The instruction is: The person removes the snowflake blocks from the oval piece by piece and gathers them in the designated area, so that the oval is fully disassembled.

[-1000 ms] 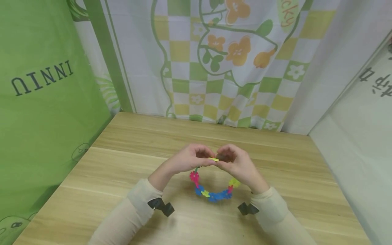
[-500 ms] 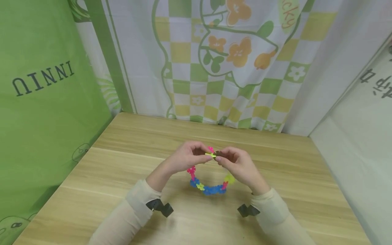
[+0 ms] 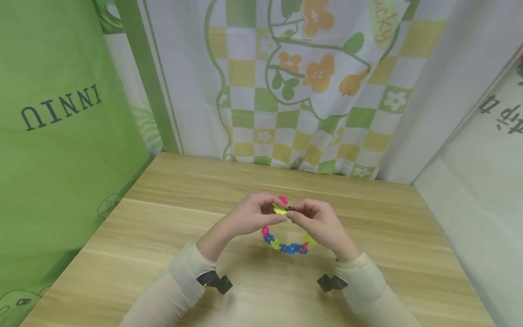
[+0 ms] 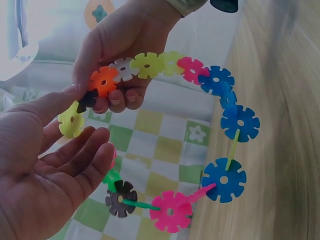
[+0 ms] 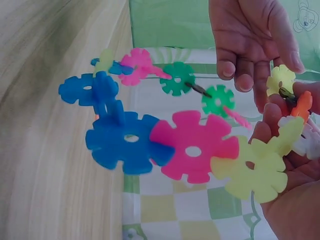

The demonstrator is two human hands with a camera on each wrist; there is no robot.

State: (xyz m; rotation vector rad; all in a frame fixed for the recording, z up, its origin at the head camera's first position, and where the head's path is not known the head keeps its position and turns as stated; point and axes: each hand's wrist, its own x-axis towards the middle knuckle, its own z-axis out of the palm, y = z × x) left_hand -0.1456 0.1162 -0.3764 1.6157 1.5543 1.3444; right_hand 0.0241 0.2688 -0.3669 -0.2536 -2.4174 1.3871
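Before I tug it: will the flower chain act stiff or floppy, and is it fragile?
Probably semi-stiff: the flower chain spreads in a broad curve. Likely light, as its discs look thin with notched edges. Joints could pop apart under a tug, since discs seem to meet only at their slots.

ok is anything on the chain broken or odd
Nothing stands out: the chain shows no visible cracks, and its twist looks normal for slotted discs. The left hand and right hand hide part of it.
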